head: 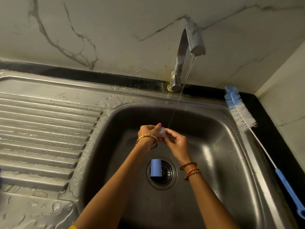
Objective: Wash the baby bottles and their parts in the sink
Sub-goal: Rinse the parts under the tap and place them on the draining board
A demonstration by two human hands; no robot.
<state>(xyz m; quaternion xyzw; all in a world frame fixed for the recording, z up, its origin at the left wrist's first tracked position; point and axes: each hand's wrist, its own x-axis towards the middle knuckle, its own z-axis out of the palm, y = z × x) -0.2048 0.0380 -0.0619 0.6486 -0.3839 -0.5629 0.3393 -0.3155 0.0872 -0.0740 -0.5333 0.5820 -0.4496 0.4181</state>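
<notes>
L hand + R hand: both pinch small clear teat over sink, just beside thin water stream | blue cap lies on drain | bottle brush on counter, R of sink.

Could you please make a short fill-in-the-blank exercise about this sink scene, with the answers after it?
1. Both hands hold a small clear part beside a thin stream of ____.
2. The blue cap lies over the sink's ____.
3. The long bottle brush lies on the counter to the ____ of the basin.
4. The tap is turned ____.

Answers: water; drain; right; on
</notes>
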